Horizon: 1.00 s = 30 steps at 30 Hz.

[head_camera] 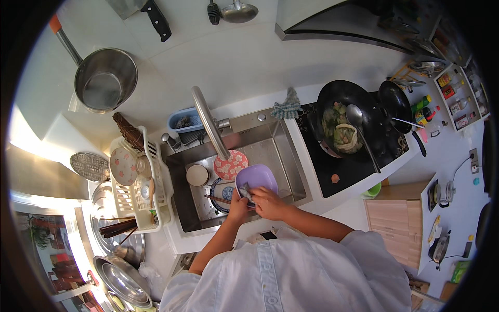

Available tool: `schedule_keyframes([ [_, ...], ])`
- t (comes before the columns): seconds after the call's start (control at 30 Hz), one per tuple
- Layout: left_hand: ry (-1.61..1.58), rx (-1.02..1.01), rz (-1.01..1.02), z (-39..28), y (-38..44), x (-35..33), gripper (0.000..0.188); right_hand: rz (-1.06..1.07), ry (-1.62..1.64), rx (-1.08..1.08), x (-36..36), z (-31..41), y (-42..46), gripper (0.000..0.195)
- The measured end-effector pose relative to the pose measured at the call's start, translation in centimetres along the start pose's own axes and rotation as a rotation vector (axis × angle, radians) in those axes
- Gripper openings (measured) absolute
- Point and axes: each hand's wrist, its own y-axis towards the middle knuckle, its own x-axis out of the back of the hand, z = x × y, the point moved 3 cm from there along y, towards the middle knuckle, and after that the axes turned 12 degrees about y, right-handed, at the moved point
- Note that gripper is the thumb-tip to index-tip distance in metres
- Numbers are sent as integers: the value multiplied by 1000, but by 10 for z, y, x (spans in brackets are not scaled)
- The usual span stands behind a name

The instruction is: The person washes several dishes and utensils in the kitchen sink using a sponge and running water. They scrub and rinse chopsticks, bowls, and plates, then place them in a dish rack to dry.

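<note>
Over the near side of the stainless steel sink (273, 140), my left hand (237, 206) grips the near rim of a purple bowl (260, 176). My right hand (267, 202) presses a grey scrubbing cloth or pad (245, 191) against the inside of the bowl. Chopsticks (217, 199) stick out leftward beside my left hand; whether it holds them I cannot tell. Below the bowl, in the sink, lie a blue-and-white plate (215, 193), a red floral plate (230, 164) and a small white bowl (197, 175). The curved faucet (210, 123) reaches over the sink.
A cream dish rack (167, 191) with dishes stands left of the sink. On the right, a black wok (339, 93) holding food and a metal ladle (354, 115) sits on the cooktop (331, 183). A checked cloth (287, 106) lies between them; a saucepan (106, 80) hangs upper left.
</note>
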Motion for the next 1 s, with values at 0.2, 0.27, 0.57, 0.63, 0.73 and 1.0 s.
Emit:
schedule_keyframes([
  [0.2, -65, 217, 101, -2, 0, -20, 52, 4, -275, -183, 22, -70, -20, 32],
  [0.27, -128, 291, 129, 11, 13, -34, 52, 59, -370, -228, 23, -97, -13, 34],
  [0.57, -329, 437, 19, 103, 104, -43, 58, 200, -110, -359, -27, -173, -20, 52],
  [0.63, -347, 401, 56, 108, 109, -44, 49, 257, -173, -425, -23, -179, -22, 52],
  [0.73, -142, 505, 37, 135, 115, -43, 49, 323, -178, -516, -25, -196, -36, 52],
  [1.0, 1053, -6, 146, 161, 106, -4, 41, 497, -171, -626, -27, -189, -39, 46],
])
